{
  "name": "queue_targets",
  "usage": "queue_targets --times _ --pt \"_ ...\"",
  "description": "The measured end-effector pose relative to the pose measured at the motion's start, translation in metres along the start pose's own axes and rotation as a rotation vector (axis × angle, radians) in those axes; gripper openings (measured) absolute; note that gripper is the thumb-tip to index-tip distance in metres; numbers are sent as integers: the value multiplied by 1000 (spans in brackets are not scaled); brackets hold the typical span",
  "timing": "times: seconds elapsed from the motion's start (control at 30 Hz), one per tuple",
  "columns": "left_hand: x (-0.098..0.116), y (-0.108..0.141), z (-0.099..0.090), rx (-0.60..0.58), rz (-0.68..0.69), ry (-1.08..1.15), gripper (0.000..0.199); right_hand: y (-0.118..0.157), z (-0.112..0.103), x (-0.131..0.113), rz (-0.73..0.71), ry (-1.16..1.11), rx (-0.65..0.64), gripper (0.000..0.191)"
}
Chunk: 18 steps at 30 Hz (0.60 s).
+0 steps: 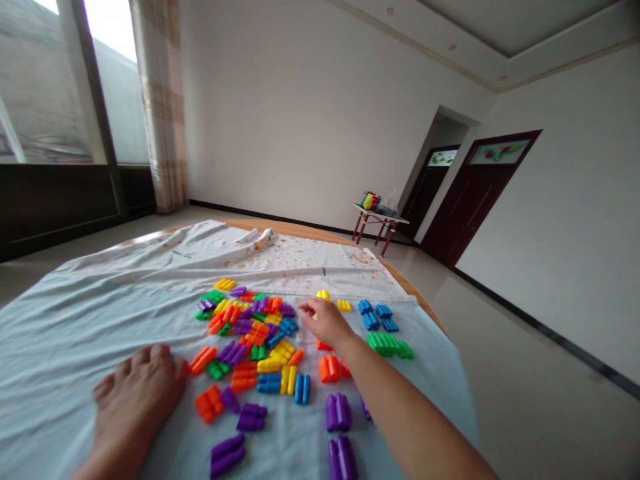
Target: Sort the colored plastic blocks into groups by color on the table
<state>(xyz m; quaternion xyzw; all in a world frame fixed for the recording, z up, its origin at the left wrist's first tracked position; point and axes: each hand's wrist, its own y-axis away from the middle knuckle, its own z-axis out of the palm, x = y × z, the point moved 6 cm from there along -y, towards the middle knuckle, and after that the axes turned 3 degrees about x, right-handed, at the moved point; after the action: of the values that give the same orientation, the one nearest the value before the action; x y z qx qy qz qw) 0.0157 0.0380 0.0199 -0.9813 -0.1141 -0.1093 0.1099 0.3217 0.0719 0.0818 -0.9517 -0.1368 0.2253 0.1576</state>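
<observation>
My left hand (141, 385) lies palm down on the cloth, left of a loose pile of plastic building blocks, its fingers stretched out and holding nothing. Nearest to it is an orange block (203, 360). My right hand (327, 321) is over the middle of the table with its fingers curled together; whatever they may hold is hidden. Just behind it are a yellow block (323, 294) and another yellow block (344, 305). My right forearm partly covers orange blocks (330, 368) and purple blocks (339, 412). The mixed pile holds orange, purple, green, yellow and blue blocks (289, 326).
Grouped blue blocks (371, 321) and a green row (384, 344) lie right of my right hand. A rumpled cloth (165, 293) covers the round table. Beyond it, a small side table (383, 217) carries a colourful bag (371, 201). Dark doors stand at right.
</observation>
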Motion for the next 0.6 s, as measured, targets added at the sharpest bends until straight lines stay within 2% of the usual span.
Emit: queue_targets --times 0.07,0.13,0.2,0.37,0.47,0.6 --pt "0 0 -2 32 -6 -14 39 8 18 -32 -121 -37 -82 21" --pt "0 0 0 41 -3 -14 40 12 34 -50 -160 -4 -110 22" --pt "0 0 0 49 3 -3 40 9 47 -57 -139 52 -104 25" --pt "-2 1 0 74 13 15 41 -4 72 -55 -4 126 -147 31" --pt "-2 1 0 88 17 18 40 -4 74 -61 -5 129 -126 32" --pt "-2 1 3 82 27 21 40 8 59 -73 -107 180 -31 30"
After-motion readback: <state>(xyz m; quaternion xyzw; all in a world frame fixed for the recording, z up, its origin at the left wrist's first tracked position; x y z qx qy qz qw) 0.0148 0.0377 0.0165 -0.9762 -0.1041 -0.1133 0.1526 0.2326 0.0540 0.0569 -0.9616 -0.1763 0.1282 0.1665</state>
